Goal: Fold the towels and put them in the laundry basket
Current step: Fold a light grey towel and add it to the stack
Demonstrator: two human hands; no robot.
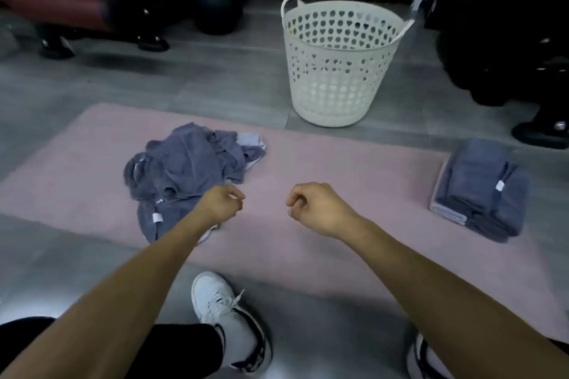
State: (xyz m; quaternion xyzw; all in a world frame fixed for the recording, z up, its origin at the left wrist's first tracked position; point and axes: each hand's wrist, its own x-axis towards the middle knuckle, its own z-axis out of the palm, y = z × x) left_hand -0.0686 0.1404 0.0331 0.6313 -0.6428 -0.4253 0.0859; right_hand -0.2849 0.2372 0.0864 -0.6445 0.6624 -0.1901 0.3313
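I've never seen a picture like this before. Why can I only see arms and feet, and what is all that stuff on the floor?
The camera sits on a person's head, looking down, so you see only their arms and shoes. The left hand and right hand are curled into loose fists and hold nothing. On the pink mat lies a crumpled pile of grey towels, not folded yet. At the mat's right end sits a neat stack of folded towels. Behind the mat stands a white laundry basket, where the towels should go.
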